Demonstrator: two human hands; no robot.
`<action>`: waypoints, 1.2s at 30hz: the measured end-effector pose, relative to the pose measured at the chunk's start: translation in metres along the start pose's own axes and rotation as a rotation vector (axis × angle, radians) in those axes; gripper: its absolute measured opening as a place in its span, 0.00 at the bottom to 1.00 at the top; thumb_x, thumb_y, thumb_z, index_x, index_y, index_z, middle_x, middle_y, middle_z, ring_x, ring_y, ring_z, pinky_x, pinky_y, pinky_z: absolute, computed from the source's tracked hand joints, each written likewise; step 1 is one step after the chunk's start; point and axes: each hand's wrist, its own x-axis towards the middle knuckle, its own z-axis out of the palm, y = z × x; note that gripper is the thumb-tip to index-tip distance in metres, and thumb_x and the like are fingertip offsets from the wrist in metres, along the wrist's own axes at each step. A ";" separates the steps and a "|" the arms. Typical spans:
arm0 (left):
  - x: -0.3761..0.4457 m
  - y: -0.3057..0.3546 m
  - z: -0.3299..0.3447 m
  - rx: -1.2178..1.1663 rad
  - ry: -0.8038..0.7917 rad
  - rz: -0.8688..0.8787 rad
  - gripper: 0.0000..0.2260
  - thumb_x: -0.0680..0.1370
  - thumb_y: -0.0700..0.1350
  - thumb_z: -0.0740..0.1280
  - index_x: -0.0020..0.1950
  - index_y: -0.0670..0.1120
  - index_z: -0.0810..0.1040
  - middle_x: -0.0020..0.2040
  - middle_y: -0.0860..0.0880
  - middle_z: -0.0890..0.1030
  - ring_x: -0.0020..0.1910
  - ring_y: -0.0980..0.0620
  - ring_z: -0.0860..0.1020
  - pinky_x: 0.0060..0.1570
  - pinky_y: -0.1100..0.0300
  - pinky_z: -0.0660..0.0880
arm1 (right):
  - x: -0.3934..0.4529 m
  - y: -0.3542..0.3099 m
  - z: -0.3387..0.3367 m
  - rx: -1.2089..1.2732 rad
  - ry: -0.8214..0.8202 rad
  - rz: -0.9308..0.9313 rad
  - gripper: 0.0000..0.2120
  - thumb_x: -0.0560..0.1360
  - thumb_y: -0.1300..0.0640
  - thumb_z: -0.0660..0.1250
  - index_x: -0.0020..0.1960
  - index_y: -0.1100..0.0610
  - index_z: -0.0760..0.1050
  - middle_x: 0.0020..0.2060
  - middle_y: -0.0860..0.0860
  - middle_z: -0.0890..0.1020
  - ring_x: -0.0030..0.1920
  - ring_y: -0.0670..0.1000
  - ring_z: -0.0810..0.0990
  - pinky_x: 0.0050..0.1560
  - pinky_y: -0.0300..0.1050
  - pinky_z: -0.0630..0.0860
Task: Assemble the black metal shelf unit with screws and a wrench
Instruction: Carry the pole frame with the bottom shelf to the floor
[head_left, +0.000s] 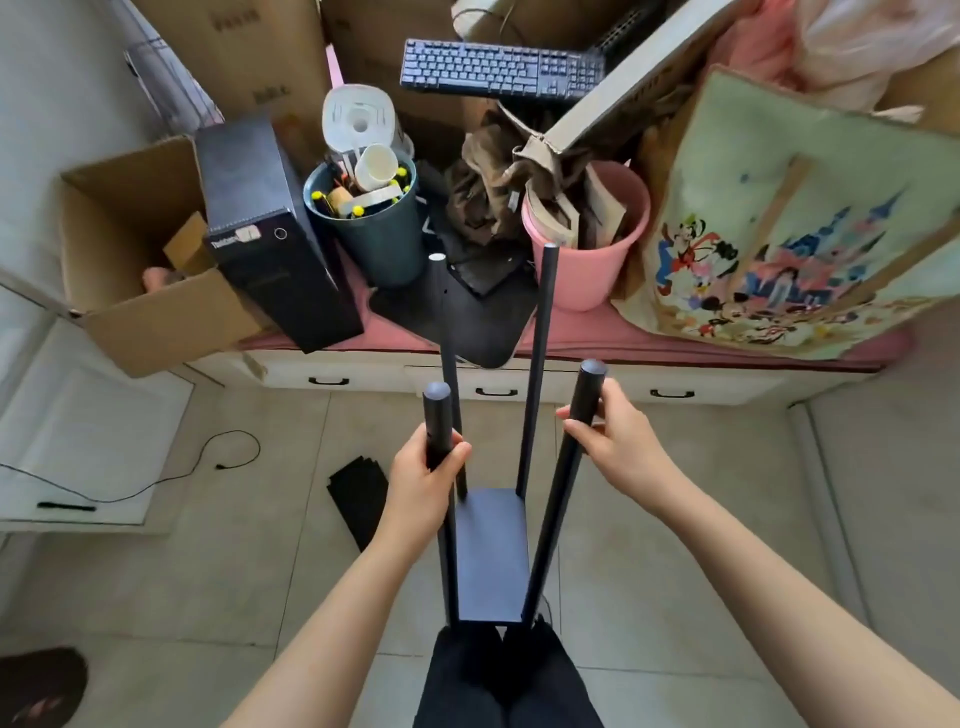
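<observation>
Four shelf unit (491, 551) posts upright; left hand (423, 480), right hand (618, 447) each grip one

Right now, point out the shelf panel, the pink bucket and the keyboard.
shelf panel (491, 556), head view, middle of its flat black top.
pink bucket (597, 275), head view, front of its outer wall.
keyboard (498, 67), head view, centre of its key rows.

between our hands, four black poles (540, 358) rise from the shelf plate (491, 551), leaving narrow gaps through which we could reach down to it. ahead, the bench (597, 340) is crowded by a cardboard box (124, 291), computer tower (270, 234), teal bin (374, 234), pink bucket (597, 260) and cartoon bag (789, 218). bare floor tiles (701, 571) lie open to our right, while black panels (358, 499) and a cable (171, 475) lie left.
</observation>
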 end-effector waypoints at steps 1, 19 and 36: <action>0.008 -0.009 0.002 0.032 -0.001 -0.030 0.04 0.80 0.41 0.69 0.46 0.45 0.77 0.39 0.51 0.78 0.36 0.64 0.76 0.39 0.74 0.72 | 0.007 0.007 0.004 -0.020 -0.012 0.027 0.12 0.77 0.63 0.68 0.56 0.56 0.69 0.45 0.43 0.81 0.49 0.49 0.82 0.56 0.54 0.78; 0.136 -0.207 0.066 0.341 -0.021 -0.380 0.06 0.80 0.40 0.71 0.56 0.41 0.80 0.50 0.45 0.82 0.52 0.47 0.80 0.54 0.55 0.75 | 0.108 0.183 0.118 -0.077 0.147 0.298 0.13 0.72 0.66 0.72 0.46 0.49 0.75 0.40 0.47 0.83 0.42 0.43 0.82 0.39 0.28 0.71; 0.098 -0.258 0.081 0.361 -0.190 -0.419 0.14 0.81 0.39 0.68 0.68 0.44 0.77 0.62 0.47 0.78 0.58 0.50 0.76 0.56 0.64 0.70 | 0.062 0.239 0.150 -0.066 0.146 0.378 0.12 0.73 0.70 0.70 0.49 0.54 0.78 0.46 0.52 0.81 0.44 0.40 0.78 0.41 0.21 0.69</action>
